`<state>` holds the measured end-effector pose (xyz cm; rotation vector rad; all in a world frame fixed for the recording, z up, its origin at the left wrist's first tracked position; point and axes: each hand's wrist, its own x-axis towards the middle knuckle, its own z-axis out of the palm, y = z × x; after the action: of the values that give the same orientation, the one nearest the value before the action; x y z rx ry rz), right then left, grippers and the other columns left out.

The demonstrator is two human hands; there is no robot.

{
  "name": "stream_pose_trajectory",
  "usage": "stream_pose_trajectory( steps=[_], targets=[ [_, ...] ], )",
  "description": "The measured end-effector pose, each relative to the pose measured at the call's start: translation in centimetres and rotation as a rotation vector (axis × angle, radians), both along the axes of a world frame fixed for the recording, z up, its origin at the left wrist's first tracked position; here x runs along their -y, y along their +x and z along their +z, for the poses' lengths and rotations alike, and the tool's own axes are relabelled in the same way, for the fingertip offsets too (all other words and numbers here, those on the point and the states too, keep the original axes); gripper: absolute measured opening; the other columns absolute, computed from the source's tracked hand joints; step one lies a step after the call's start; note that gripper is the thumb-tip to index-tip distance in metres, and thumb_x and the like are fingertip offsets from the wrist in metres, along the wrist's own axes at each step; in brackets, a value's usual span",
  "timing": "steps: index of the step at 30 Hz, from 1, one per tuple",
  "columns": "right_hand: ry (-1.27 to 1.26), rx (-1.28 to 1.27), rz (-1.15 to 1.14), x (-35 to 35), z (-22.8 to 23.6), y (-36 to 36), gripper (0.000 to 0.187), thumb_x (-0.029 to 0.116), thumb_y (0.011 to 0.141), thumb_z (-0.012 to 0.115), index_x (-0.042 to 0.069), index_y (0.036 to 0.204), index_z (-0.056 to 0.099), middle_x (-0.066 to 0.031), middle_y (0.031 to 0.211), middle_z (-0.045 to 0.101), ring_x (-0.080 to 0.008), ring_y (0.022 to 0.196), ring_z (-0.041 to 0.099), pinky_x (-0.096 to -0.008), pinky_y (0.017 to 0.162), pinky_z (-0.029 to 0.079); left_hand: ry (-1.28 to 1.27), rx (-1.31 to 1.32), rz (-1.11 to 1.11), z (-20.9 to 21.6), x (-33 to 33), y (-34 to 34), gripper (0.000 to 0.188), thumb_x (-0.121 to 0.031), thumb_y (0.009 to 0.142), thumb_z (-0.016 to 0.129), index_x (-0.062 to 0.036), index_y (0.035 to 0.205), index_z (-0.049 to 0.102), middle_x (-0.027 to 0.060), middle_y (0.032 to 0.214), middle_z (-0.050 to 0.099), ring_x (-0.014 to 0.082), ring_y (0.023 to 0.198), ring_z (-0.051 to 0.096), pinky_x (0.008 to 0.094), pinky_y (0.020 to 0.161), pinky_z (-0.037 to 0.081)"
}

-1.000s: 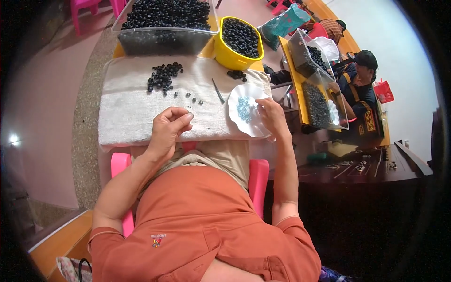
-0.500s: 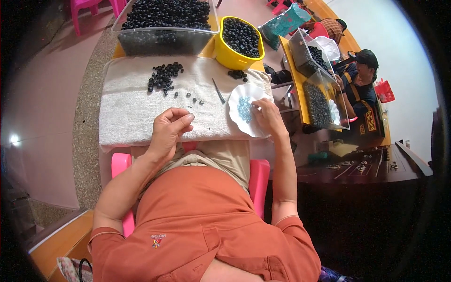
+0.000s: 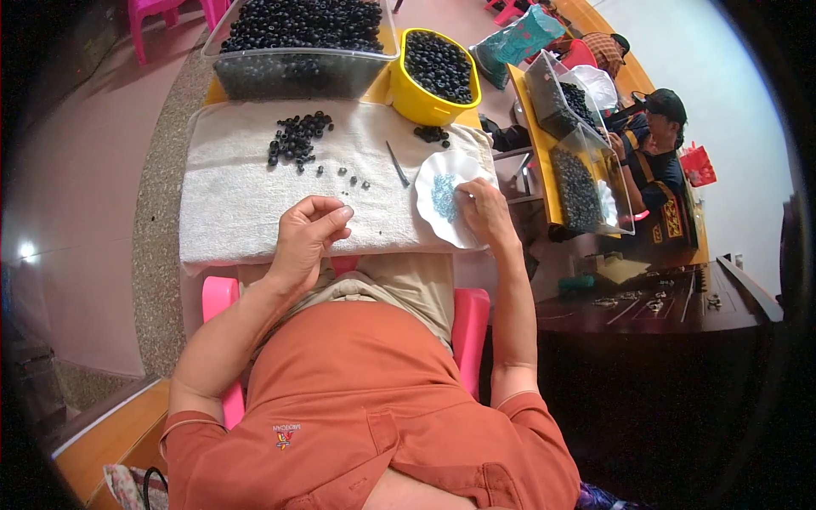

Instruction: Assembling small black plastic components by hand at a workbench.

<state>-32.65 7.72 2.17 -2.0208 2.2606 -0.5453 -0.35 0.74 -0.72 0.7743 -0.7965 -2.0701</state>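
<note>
My left hand (image 3: pixel 308 238) hovers over the near part of a white towel (image 3: pixel 229 204), thumb and index finger pinched together. Whatever is between those fingertips is too small to make out. My right hand (image 3: pixel 486 212) dips its closed fingertips into a white scalloped dish (image 3: pixel 435 170), at the right side of small light-blue pieces (image 3: pixel 444 197). Its fingers hide what they grip, if anything. Left of the dish lies a pair of dark tweezers (image 3: pixel 397 163). A pile of small black ring-like parts (image 3: pixel 297 140) rests farther back, with several single ones trailing toward the tweezers.
Behind the towel stand a clear bin (image 3: pixel 297 76) and a yellow basket (image 3: pixel 425 109), both full of black parts. A few more black parts (image 3: pixel 432 135) lie before the basket. To the right, a co-worker (image 3: pixel 659 161) sits by other clear bins (image 3: pixel 586 183).
Both hands keep almost the same place and pose. The whole view has shifted very slightly. The co-worker's arm at the right has moved a little.
</note>
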Motion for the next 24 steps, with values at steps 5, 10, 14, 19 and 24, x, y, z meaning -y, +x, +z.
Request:
stream_pose_trajectory(
  steps=[5, 10, 14, 19, 24],
  targets=[
    [-0.065, 0.054, 0.027, -0.07, -0.52, -0.37, 0.015, 0.01, 0.082, 0.066, 0.0, 0.092, 0.071, -0.0183, 0.088, 0.067, -0.0355, 0.084, 0.065, -0.0391, 0.077, 0.051, -0.006, -0.003, 0.005, -0.12, -0.01, -0.06, 0.011, -0.006, 0.087, 0.07, -0.0062, 0.095, 0.063, 0.0003, 0.085, 0.063, 0.0092, 0.075, 0.06, 0.0246, 0.071, 0.054],
    [-0.102, 0.081, -0.006, -0.11, -0.86, -0.32, 0.016, 0.012, 0.082, 0.068, 0.0, 0.092, 0.071, -0.0193, 0.086, 0.068, -0.0344, 0.083, 0.067, -0.0381, 0.076, 0.052, -0.011, -0.004, 0.007, -0.25, 0.01, -0.08, 0.01, -0.006, 0.087, 0.069, -0.0061, 0.095, 0.063, 0.0004, 0.085, 0.063, 0.0094, 0.074, 0.061, 0.0245, 0.071, 0.054],
    [-0.12, 0.074, -0.032, -0.07, -0.6, 0.06, 0.015, 0.012, 0.082, 0.068, 0.0, 0.092, 0.071, -0.0198, 0.087, 0.068, -0.0347, 0.084, 0.067, -0.0382, 0.076, 0.052, -0.013, 0.006, -0.002, -0.26, -0.01, -0.08, 0.01, -0.006, 0.087, 0.07, -0.0062, 0.094, 0.063, 0.0007, 0.085, 0.063, 0.0098, 0.073, 0.061, 0.0243, 0.07, 0.053],
    [-0.137, 0.056, 0.022, -0.15, -0.71, -0.27, 0.015, 0.011, 0.083, 0.067, -0.001, 0.093, 0.07, -0.0201, 0.088, 0.068, -0.0354, 0.085, 0.067, -0.0386, 0.076, 0.052, -0.009, 0.024, -0.01, -0.18, -0.1, -0.08, 0.01, -0.006, 0.087, 0.07, -0.0063, 0.094, 0.063, 0.0009, 0.085, 0.063, 0.01, 0.073, 0.06, 0.0238, 0.07, 0.052],
    [-0.129, 0.048, 0.024, -0.22, -0.65, -0.14, 0.016, 0.011, 0.083, 0.066, -0.001, 0.092, 0.07, -0.0201, 0.088, 0.068, -0.0355, 0.085, 0.067, -0.039, 0.076, 0.052, -0.015, 0.031, -0.019, -0.16, -0.13, -0.04, 0.012, -0.007, 0.087, 0.07, -0.0062, 0.095, 0.063, 0.0007, 0.085, 0.063, 0.0097, 0.073, 0.06, 0.0241, 0.07, 0.052]
  ],
)
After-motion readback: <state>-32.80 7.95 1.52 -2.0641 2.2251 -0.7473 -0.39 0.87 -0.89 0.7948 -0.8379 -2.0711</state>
